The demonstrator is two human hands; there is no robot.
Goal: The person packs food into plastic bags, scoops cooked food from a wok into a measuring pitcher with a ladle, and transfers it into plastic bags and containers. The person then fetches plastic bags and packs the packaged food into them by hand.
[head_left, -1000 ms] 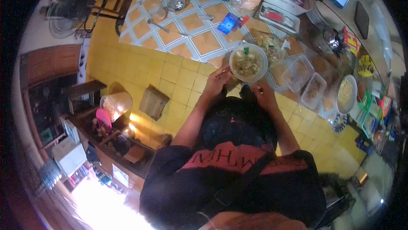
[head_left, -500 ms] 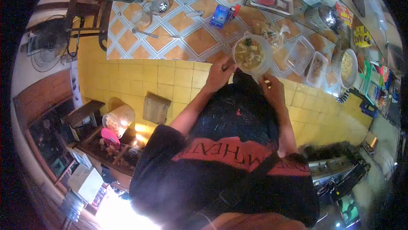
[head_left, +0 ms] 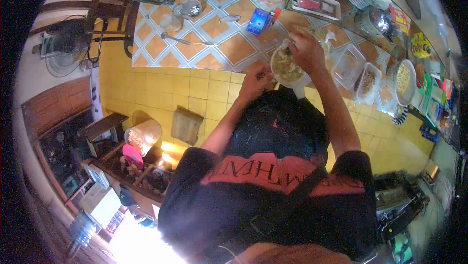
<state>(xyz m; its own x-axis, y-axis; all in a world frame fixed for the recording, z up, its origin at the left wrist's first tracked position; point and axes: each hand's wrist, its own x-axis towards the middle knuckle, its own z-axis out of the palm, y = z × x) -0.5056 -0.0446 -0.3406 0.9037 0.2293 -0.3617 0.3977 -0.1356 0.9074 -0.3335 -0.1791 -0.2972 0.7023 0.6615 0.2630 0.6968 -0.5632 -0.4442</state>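
Note:
A white bowl (head_left: 295, 82) of broth with pale pieces and some green in it stands at the table's front edge, close to my body. My right hand (head_left: 307, 53) reaches over the bowl's far right side, fingers bent down at its rim; what they hold, if anything, is hidden. Beside the bowl's left side, my left hand (head_left: 257, 82) has its fingers curled together close to the rim. Whether it touches the bowl is unclear. A clear plastic bag (head_left: 327, 42) lies behind my right hand.
Rightward stand a clear tub (head_left: 349, 59), a tub of brown bits (head_left: 366, 82) and a bowl of noodles (head_left: 403, 84). A blue packet (head_left: 259, 21) lies behind. A long-handled spoon (head_left: 175, 39) and glass cup (head_left: 170, 21) are on the left.
My right hand has risen from the bowl's near right side to above its far right side. The left hand's fingers have curled in beside the bowl. The whole view has shifted slightly.

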